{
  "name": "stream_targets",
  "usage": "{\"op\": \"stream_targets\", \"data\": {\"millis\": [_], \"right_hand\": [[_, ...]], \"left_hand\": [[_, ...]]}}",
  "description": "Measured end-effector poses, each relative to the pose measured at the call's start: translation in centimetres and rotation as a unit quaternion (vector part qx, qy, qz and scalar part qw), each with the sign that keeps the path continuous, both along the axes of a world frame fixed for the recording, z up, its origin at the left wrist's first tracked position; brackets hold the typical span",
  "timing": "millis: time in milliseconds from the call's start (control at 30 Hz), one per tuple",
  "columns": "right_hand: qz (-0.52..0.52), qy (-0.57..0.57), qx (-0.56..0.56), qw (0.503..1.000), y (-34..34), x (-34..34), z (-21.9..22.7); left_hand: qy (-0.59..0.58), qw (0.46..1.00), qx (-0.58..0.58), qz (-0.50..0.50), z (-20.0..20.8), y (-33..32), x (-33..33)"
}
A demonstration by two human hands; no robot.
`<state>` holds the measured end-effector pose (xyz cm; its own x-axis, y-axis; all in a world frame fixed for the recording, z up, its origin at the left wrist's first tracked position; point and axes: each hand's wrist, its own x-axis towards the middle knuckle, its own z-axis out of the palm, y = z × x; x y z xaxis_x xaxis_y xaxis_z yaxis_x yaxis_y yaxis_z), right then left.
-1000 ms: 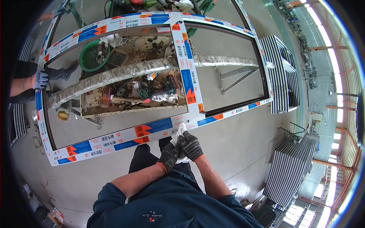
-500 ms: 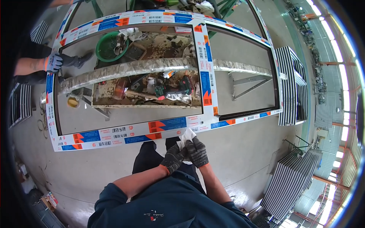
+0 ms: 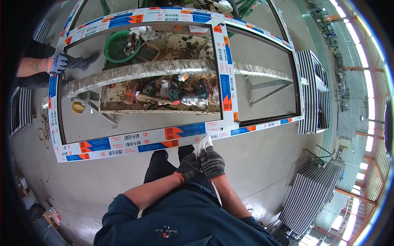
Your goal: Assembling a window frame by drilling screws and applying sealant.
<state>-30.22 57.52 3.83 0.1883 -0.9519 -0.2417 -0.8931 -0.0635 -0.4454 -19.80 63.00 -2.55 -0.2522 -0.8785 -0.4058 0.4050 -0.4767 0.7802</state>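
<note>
A white cloth (image 3: 206,142) sticks up past my fingertips, just at the near edge of a large window frame (image 3: 184,139) wrapped in white, blue and orange protective film. My right hand (image 3: 212,162), in a dark grey knit glove with an orange cuff, is closed round the cloth. Pressed against it from the left is my left hand (image 3: 188,167), in a matching glove, its fingers curled by the cloth's lower part. What those left fingers grip is partly hidden. Neither hand clearly overlaps the frame.
A co-worker's gloved hand (image 3: 57,63) grips the frame's left side. Below the frame run a wrapped support beam (image 3: 143,70) and a tool tray (image 3: 164,110) with a cordless drill (image 3: 201,88). A green basin (image 3: 113,47) lies beyond. Striped profile stacks (image 3: 310,194) stand right.
My hands have drawn closer together, and the cloth now points up in a tighter bunch. The bit of white below my fingers has gone from sight. The frame appears slightly shifted in view.
</note>
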Motion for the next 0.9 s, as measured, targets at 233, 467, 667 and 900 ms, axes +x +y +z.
{"op": "stream_targets", "data": {"millis": [233, 467, 667, 900], "right_hand": [[0.022, 0.006, 0.133, 0.991, -0.6, 3.0, 2.5], [-0.048, -0.089, 0.014, 0.995, -1.3, -1.7, 1.4], [-0.137, 0.087, 0.085, 0.983, -3.6, -3.8, 2.2], [-0.074, 0.088, 0.184, 0.976, -3.3, 0.2, 5.1]], "left_hand": [[-0.045, 0.992, 0.116, -0.015, 5.7, -0.4, 5.0], [0.113, 0.986, 0.111, -0.047, 1.7, -3.6, -0.8], [0.076, 0.989, 0.028, -0.124, -2.5, -4.9, -3.7], [0.145, 0.984, 0.05, -0.09, -0.8, -3.0, -1.7]]}}
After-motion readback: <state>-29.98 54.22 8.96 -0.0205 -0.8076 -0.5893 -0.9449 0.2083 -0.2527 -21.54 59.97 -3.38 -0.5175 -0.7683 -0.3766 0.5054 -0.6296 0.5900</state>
